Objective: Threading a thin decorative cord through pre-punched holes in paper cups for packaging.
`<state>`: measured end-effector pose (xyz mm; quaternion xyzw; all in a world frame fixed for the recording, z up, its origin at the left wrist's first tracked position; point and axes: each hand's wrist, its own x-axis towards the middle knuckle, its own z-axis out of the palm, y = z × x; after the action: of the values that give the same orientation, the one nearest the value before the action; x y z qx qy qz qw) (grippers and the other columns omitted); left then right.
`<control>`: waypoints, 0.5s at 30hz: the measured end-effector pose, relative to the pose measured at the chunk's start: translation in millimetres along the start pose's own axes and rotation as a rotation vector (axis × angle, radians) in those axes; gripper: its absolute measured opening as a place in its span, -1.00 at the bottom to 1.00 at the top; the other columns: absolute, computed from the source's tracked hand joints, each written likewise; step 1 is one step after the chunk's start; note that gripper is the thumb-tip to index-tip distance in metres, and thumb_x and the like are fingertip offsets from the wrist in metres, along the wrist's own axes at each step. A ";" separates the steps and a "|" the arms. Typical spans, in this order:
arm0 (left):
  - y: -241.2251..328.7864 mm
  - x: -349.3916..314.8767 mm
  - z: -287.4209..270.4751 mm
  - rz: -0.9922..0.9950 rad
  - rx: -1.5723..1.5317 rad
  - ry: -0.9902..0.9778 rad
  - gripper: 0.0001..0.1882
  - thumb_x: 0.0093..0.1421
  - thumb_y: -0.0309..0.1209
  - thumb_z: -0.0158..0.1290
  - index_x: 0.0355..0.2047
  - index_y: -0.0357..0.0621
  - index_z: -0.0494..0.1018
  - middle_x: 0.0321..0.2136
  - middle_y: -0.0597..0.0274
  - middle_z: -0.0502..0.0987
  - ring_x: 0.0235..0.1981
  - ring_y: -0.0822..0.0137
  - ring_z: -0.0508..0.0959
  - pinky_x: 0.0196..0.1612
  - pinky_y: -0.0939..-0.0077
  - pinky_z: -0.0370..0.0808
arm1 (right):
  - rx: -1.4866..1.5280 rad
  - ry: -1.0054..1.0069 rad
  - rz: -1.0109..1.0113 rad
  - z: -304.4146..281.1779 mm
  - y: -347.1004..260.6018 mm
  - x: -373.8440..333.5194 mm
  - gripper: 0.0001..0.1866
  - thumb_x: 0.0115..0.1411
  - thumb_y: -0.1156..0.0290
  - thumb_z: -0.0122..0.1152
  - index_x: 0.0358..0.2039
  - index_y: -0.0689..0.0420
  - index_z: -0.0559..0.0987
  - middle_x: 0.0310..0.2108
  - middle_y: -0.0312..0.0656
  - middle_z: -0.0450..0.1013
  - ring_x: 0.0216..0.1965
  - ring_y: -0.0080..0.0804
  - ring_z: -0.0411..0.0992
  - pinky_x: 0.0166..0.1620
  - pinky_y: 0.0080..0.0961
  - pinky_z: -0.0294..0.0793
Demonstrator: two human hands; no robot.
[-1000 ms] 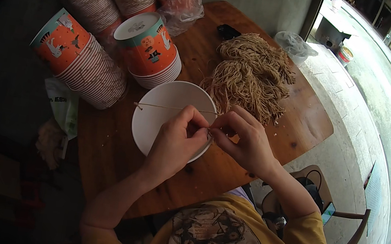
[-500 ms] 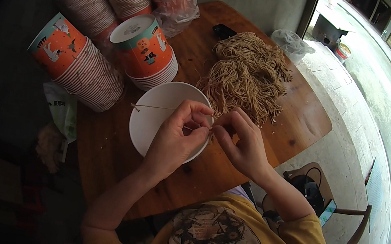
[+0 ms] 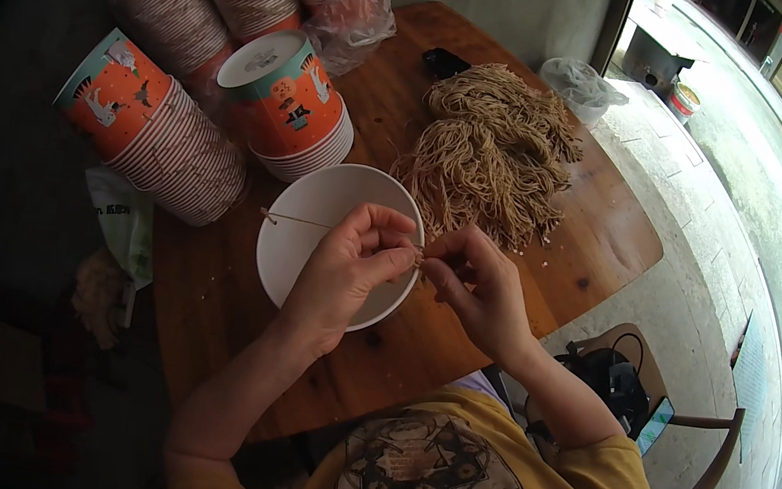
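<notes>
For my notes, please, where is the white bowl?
In the head view, the white bowl is just left of centre, partly behind the left hand, beside the tan strands.

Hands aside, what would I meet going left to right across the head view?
Leaning stack of orange cups, upright stack of orange cups, open white tub, tan cord pile, clear plastic bag, phone.
</notes>
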<state>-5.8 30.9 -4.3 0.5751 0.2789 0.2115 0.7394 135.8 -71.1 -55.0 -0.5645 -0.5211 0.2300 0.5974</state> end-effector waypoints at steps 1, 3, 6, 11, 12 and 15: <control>0.8 -0.2 0.9 -0.006 -0.012 0.015 -0.76 0.18 -0.55 0.05 -0.13 -0.19 0.35 -0.34 0.33 0.47 -0.30 0.57 0.45 -0.16 0.68 0.39 | 0.005 0.017 0.015 1.2 -1.8 0.0 -0.87 0.16 0.48 0.20 -0.30 0.18 0.46 -0.38 -0.19 0.40 -0.45 -0.37 0.44 -0.40 -0.55 0.44; 0.9 -0.1 1.6 -0.013 -0.024 0.028 -0.75 0.17 -0.56 0.06 -0.13 -0.19 0.35 -0.35 0.33 0.46 -0.34 0.57 0.44 -0.20 0.69 0.37 | 0.008 0.035 0.031 1.7 -2.4 0.1 -0.87 0.15 0.48 0.21 -0.30 0.18 0.46 -0.38 -0.20 0.41 -0.45 -0.39 0.46 -0.41 -0.55 0.46; 0.2 -0.1 0.2 -0.014 -0.011 0.037 -0.76 0.17 -0.55 0.07 -0.14 -0.18 0.35 -0.35 0.34 0.47 -0.35 0.56 0.44 -0.21 0.68 0.37 | -0.115 0.042 -0.146 0.9 -0.5 2.4 -0.84 0.13 0.51 0.21 -0.27 0.16 0.46 -0.38 -0.23 0.41 -0.45 -0.36 0.48 -0.44 -0.50 0.50; -0.7 0.5 -0.9 -0.001 0.002 0.013 -0.80 0.19 -0.54 0.05 -0.17 -0.19 0.34 -0.39 0.35 0.48 -0.36 0.59 0.45 -0.22 0.69 0.41 | -0.465 0.035 -0.453 -2.9 -0.5 2.2 -0.78 0.05 0.54 0.23 -0.26 0.10 0.48 -0.38 -0.23 0.41 -0.46 -0.27 0.49 -0.47 -0.46 0.51; -0.6 0.5 -0.5 -0.001 0.002 0.013 -0.80 0.19 -0.54 0.05 -0.17 -0.19 0.34 -0.39 0.35 0.48 -0.36 0.59 0.45 -0.22 0.69 0.41 | -0.465 0.035 -0.453 -3.2 -0.3 2.5 -0.78 0.05 0.54 0.23 -0.26 0.10 0.48 -0.38 -0.23 0.41 -0.46 -0.27 0.49 -0.47 -0.46 0.51; 0.0 -0.6 0.7 0.009 0.006 0.022 -0.80 0.19 -0.54 0.05 -0.18 -0.19 0.34 -0.40 0.35 0.47 -0.39 0.60 0.44 -0.24 0.69 0.40 | -0.522 0.013 -0.479 -3.0 -0.8 3.2 -0.81 0.08 0.58 0.25 -0.26 0.18 0.50 -0.40 -0.20 0.46 -0.52 -0.44 0.51 -0.47 -0.57 0.51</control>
<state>-5.7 30.0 -4.1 0.5763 0.2853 0.2202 0.7335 139.3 -69.8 -52.6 -0.5616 -0.6760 -0.0613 0.4732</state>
